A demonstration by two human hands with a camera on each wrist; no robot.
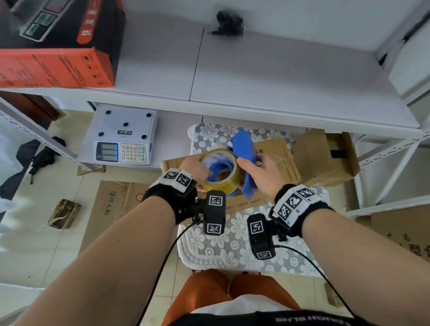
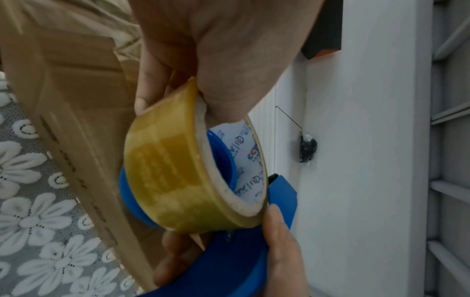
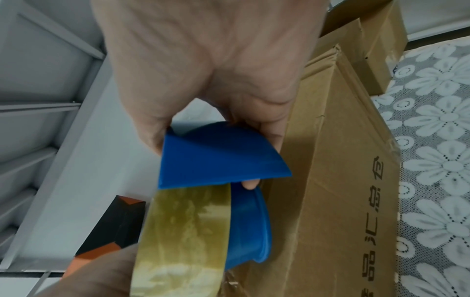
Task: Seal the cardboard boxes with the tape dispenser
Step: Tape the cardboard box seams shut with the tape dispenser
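Both hands busy: our left hand [image 1: 198, 166] grips roll [image 1: 220, 173], right hand [image 1: 259, 173] holds dispenser [image 1: 243, 146]; box [image 1: 278, 157] just beyond, long axis left-right.

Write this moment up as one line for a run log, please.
left hand: grips tape roll | right hand: holds blue dispenser | cardboard box: under hands, on flowered cloth | stage: roll on dispenser hub, no taping yet

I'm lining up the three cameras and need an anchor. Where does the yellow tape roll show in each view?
Head: the tape roll sits mid-frame, between the left hand and right hand.
Left wrist: tape roll at centre, below the left hand.
Right wrist: tape roll at lower centre, under the blue dispenser.
Shared landmark: the cardboard box on the floral cloth.
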